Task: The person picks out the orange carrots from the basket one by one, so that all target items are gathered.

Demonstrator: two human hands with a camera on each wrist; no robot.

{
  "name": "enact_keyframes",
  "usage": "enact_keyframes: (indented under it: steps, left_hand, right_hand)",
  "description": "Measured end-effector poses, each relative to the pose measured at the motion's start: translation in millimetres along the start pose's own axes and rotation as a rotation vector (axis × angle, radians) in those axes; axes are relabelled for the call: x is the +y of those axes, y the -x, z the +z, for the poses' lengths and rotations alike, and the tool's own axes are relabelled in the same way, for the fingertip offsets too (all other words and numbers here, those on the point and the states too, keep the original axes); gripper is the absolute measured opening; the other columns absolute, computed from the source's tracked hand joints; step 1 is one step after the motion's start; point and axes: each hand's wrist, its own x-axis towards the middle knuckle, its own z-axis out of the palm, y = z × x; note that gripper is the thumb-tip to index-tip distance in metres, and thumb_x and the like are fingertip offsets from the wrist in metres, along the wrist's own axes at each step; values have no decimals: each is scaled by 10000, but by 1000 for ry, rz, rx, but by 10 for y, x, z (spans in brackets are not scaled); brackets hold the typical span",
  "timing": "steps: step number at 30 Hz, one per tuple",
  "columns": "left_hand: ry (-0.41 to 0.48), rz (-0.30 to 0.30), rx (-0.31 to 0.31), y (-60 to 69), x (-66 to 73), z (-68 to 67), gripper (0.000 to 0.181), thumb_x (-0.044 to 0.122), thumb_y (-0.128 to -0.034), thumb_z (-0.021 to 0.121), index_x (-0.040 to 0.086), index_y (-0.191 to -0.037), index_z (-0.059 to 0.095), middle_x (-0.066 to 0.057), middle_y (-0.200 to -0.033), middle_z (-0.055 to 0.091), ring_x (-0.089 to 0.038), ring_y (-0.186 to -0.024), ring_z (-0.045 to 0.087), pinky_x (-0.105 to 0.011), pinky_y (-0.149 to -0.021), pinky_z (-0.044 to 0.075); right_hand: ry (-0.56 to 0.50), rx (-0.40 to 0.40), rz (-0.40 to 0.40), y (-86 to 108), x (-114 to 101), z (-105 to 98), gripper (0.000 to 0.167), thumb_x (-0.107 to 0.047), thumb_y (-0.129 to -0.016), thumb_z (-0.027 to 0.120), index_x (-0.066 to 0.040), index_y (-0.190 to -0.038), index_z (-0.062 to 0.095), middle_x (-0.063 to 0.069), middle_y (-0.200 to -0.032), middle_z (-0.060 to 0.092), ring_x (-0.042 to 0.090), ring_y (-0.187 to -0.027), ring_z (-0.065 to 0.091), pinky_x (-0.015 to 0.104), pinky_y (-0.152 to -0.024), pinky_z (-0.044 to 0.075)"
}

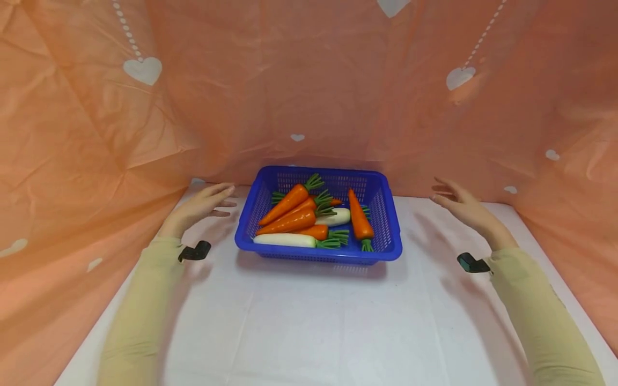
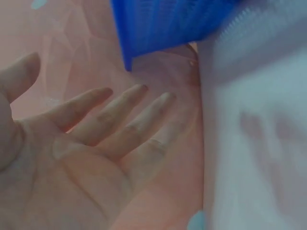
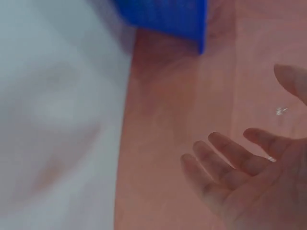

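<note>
A blue plastic basket [image 1: 318, 255] stands at the back middle of the white table. In it lie several orange carrots [image 1: 288, 203] with green stems, and white radishes [image 1: 285, 239], one along the front wall and one partly hidden under the carrots. To the basket's left my left hand [image 1: 200, 206] hovers with fingers spread, holding nothing. My right hand [image 1: 465, 206] hovers to the basket's right, farther off, its fingers relaxed and nothing in them. Both wrist views catch only a corner of the basket [image 2: 163, 28], apart from the fingers.
An orange cloth [image 1: 318, 96] with pale hearts hangs behind the table and along both sides. The white tabletop [image 1: 309, 321] stretches in front of the basket. Each wrist carries a small dark camera [image 1: 195, 251].
</note>
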Motion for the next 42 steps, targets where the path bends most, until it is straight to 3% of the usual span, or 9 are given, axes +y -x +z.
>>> enact_keyframes:
  steps: [4, 10, 18, 27, 35, 42]
  left_hand:
    - [46, -21, -42, 9, 14, 21, 667, 353, -1034, 411, -65, -1486, 154, -304, -1462, 282, -458, -1294, 359, -541, -996, 365]
    - [40, -52, -74, 3, 26, 94, 656, 303, -1020, 469, -47, -1488, 171, -300, -1426, 355, -445, -1222, 455, -522, -952, 422]
    - [32, -67, -72, -34, -10, 181, 637, 246, -982, 563, -11, -1474, 251, -276, -1338, 443, -333, -1106, 556, -478, -887, 485]
    - [12, -34, -50, -101, -27, 263, 669, 110, -926, 639, -29, -1465, 268, -283, -1266, 477, -198, -929, 614, -407, -769, 544]
    - [-39, -60, -28, -101, 20, 273, 676, 113, -916, 653, -26, -1463, 282, -261, -1234, 505, -191, -919, 608, -372, -725, 555]
    - [-65, -66, -37, -79, 45, 265, 685, 111, -914, 655, -40, -1460, 270, -275, -1251, 502, -236, -979, 605, -436, -766, 543]
  right_hand:
    - [-114, 9, 11, -32, -147, 19, 650, -300, -1022, 457, -71, -1532, 126, 228, -1479, 304, 393, -1307, 354, 460, -1016, 357]
    - [-253, -3, 8, -100, -389, 96, 633, -344, -1016, 459, -95, -1525, 177, 173, -1478, 322, 327, -1321, 367, 403, -1027, 370]
    - [-355, -69, -31, -271, -694, 248, 629, -335, -1013, 466, -59, -1512, 199, 206, -1492, 293, 367, -1328, 346, 498, -1073, 281]
    - [-425, -194, -36, -488, -818, 502, 577, -216, -1030, 427, 6, -1500, 176, 271, -1487, 265, 419, -1328, 324, 522, -1061, 286]
    - [-420, -279, 42, -649, -870, 674, 572, -227, -1029, 424, 29, -1488, 197, 291, -1463, 285, 443, -1312, 336, 518, -1054, 304]
    - [-442, -283, 194, -806, -883, 811, 556, -236, -1024, 439, 48, -1461, 247, 281, -1447, 320, 446, -1296, 350, 522, -1041, 327]
